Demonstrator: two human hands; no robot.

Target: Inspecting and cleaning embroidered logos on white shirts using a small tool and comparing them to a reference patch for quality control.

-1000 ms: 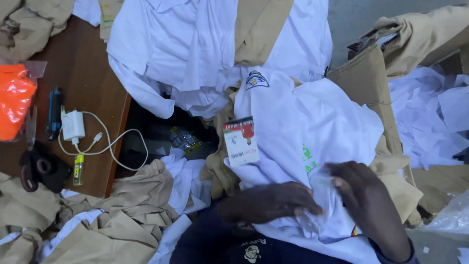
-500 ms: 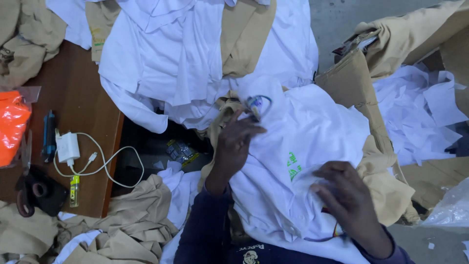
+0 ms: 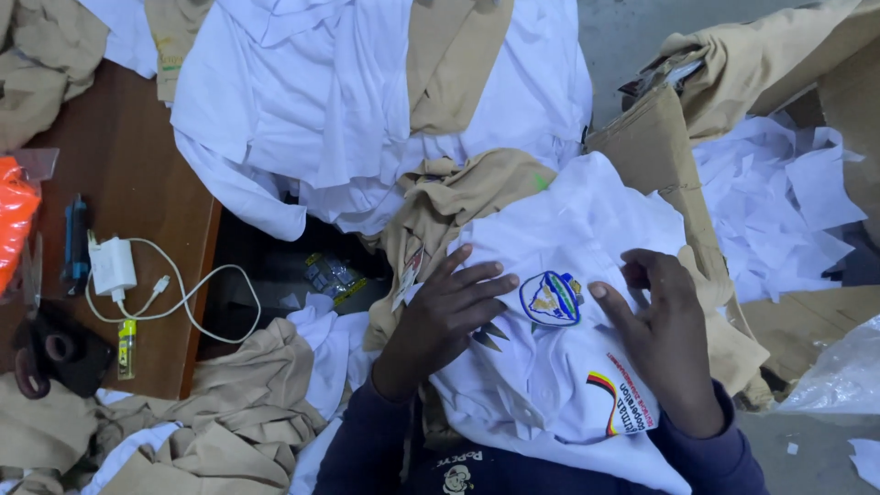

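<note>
Lying across the person's lap, a white shirt [image 3: 568, 367] with a stitched badge [image 3: 551, 298] sits under both hands; the left hand [image 3: 449, 316] rests flat on it just left of the badge, fingers [image 3: 481, 275] spread and released; the right hand [image 3: 665, 339] presses the cloth right of the badge, fingers loosely bent, gripping nothing that shows. A brown wooden desk [image 3: 137, 183] fills the left side; its right edge drops into a dark gap, and its far end is buried under a heap of white shirts [image 3: 348, 101] and khaki cloth [image 3: 454, 64]; more khaki garments [image 3: 220, 431] crowd the near left corner, so little bare wood remains. On the desk lie a white charger [image 3: 112, 266] with its looped cable [image 3: 197, 289], a dark blue pen-like thing [image 3: 75, 243] beside it, and an orange bag [image 3: 14, 220] at the left edge. Grey floor [image 3: 623, 37] shows beyond the heap. To the right stands an open cardboard box [image 3: 660, 156] holding crumpled white paper or cloth [image 3: 779, 202]; khaki fabric [image 3: 752, 64] drapes over its far wall; a clear plastic bag [image 3: 839, 371] lies on the floor near the right hand.
</note>
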